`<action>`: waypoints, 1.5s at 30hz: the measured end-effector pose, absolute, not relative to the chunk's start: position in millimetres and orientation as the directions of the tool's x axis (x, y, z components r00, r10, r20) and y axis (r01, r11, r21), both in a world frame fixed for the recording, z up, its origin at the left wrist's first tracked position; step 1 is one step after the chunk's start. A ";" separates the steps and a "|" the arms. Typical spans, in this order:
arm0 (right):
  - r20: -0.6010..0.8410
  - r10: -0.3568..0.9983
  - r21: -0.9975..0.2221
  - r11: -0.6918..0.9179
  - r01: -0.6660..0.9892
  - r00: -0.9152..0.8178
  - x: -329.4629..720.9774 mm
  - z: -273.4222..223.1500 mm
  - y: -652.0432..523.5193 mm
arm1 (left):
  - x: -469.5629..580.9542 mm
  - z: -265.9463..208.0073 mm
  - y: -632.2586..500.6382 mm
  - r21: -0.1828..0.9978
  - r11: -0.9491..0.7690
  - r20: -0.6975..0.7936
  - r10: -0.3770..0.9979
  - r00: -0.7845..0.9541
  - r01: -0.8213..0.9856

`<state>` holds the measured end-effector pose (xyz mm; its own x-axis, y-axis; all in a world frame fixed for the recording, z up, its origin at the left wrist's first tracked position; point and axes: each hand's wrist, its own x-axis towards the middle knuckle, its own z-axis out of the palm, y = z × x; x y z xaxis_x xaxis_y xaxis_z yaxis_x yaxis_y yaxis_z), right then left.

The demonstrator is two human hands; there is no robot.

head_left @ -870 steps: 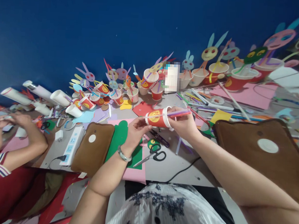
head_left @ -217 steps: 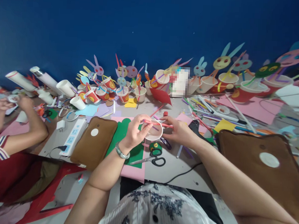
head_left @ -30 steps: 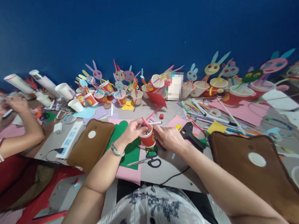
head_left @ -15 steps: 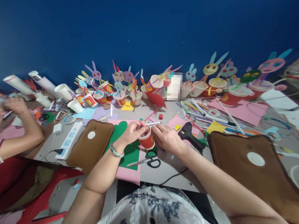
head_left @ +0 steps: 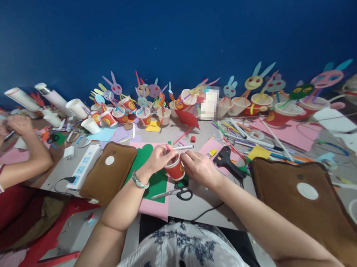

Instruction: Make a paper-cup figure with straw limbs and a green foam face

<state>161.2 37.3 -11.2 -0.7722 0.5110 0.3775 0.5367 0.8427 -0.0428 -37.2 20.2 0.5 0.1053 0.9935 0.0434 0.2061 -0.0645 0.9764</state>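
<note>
A red paper cup (head_left: pixel 175 172) with a white rim stands tilted at the table's front, between both my hands. My left hand (head_left: pixel 158 162) is closed on its left rim, thumb across the opening; a small pinkish-red piece shows by its fingertips. At the cup's right side, the bent fingers of my right hand (head_left: pixel 198 166) press together against the rim. Whether they also pinch something small is hidden. Black-handled scissors (head_left: pixel 185 194) lie just in front of the cup. Behind the cup is a white pen (head_left: pixel 186 147).
A black glue gun (head_left: pixel 230 163) lies to the right, beside a brown pad (head_left: pixel 283 190). Another brown pad (head_left: pixel 109 173) and a power strip (head_left: pixel 83 166) are left. Decorated paper cups (head_left: pixel 143 116) line the wall. At far left are a co-worker's hands (head_left: pixel 15 125).
Both hands stay at the cup. My right fingers have shifted slightly at its right rim, and the whole view has drifted a little.
</note>
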 end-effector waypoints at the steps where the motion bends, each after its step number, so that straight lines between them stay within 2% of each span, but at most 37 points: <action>1: 0.373 0.512 -0.047 0.843 0.536 -0.773 161.0 -11.1 37.1 | -37.0 0.7 19.9 0.978 -0.057 0.037 0.994 0.103 0.203; 8: 0.368 0.529 -0.112 0.842 0.528 -0.765 160.3 -15.2 37.6 | -33.1 9.3 16.9 0.987 -0.033 0.017 0.994 0.106 0.156; 24: 0.326 0.558 -0.135 0.827 0.546 -0.764 159.4 -14.7 35.6 | -34.2 -0.6 20.0 0.998 0.053 -0.054 0.994 0.096 0.014; 32: 0.458 0.509 -0.205 0.858 0.470 -0.729 159.9 -17.0 36.1 | -36.8 5.3 20.3 0.996 0.031 -0.043 0.991 0.131 0.089; 45: 0.585 0.455 -0.159 0.876 0.455 -0.671 160.3 -14.7 36.5 | -32.2 19.7 17.5 0.994 0.021 -0.032 0.995 0.096 0.109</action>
<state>160.3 36.5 -14.7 -0.6714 0.4547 0.5852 0.4545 0.8763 -0.1594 -32.2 17.5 19.7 0.0962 0.9949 -0.0316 0.1094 0.0209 0.9938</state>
